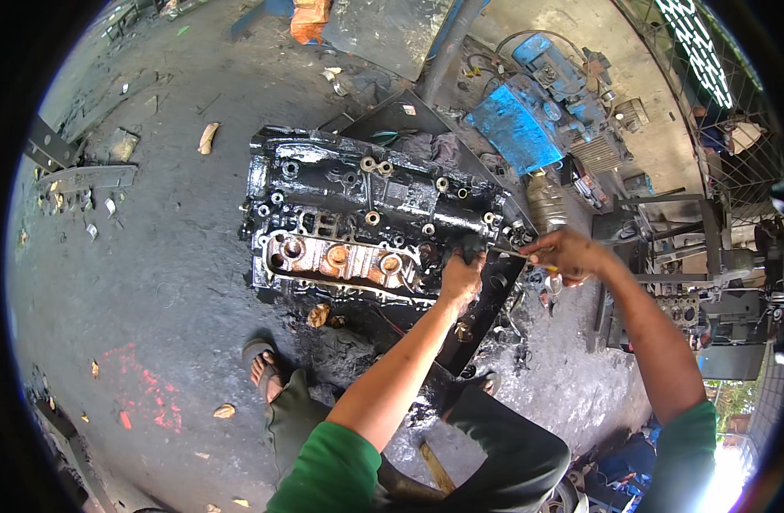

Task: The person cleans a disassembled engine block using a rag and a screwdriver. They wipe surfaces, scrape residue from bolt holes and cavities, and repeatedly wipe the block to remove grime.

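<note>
A black, oil-coated engine block (392, 192) lies in front of me, with a rusty brown recess (336, 256) along its near side. At its right end, my left hand (463, 280) is closed, its fingers around a dark, oily lump (469, 248); I cannot tell whether that is a rag or a part. From the right, my right hand (571, 256) grips a thin metal rod-like tool (510, 252), and a bit of yellow shows under the fingers. The tool's tip reaches the block's right end beside my left fingers.
Beneath the block is a dark metal tray (486, 329). Small loose parts (520, 333) lie right of it. A blue motor-driven machine (528, 120) stands at the far right, before a metal frame (657, 278). My sandalled foot (268, 369) is near the block's lower left.
</note>
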Motion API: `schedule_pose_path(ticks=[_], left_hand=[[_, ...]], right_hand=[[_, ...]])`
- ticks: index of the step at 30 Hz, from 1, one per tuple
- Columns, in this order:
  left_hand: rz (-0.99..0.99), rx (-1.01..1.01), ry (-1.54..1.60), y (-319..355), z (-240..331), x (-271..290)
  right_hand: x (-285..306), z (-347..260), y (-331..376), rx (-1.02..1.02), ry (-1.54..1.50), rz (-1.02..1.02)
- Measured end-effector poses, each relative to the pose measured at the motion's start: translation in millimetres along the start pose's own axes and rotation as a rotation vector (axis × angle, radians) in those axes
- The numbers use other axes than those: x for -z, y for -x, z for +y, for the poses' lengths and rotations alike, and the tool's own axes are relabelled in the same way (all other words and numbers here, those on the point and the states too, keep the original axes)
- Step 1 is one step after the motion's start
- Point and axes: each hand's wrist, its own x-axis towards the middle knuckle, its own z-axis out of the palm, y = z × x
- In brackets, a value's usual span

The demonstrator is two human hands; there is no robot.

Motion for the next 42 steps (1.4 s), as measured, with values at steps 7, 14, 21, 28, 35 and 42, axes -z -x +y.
schedule_pose_path(ticks=[7, 14, 21, 28, 35, 42], left_hand=[[0.231, -0.072, -0.162, 18, 11, -9], [0.077, -0.26, -0.102, 49, 44, -50], [0.217, -0.297, 0.241, 36, 15, -44], [0.183, 0.052, 0.122, 18, -24, -5], [0.246, 0.116, 0.194, 8, -36, 14], [0.016, 0.096, 0.445, -2, -39, 23]], right_hand=[[-53, 1, 18, 0.404, 0.485, 0.365], [4, -10, 121, 0.319, 0.6, 0.468], [-14, -39, 116, 0.196, 0.63, 0.462], [-43, -53, 53, 0.486, 0.914, 0.455], [-17, -48, 18, 0.456, 0.792, 0.425], [-39, -11, 23, 0.278, 0.386, 0.403]])
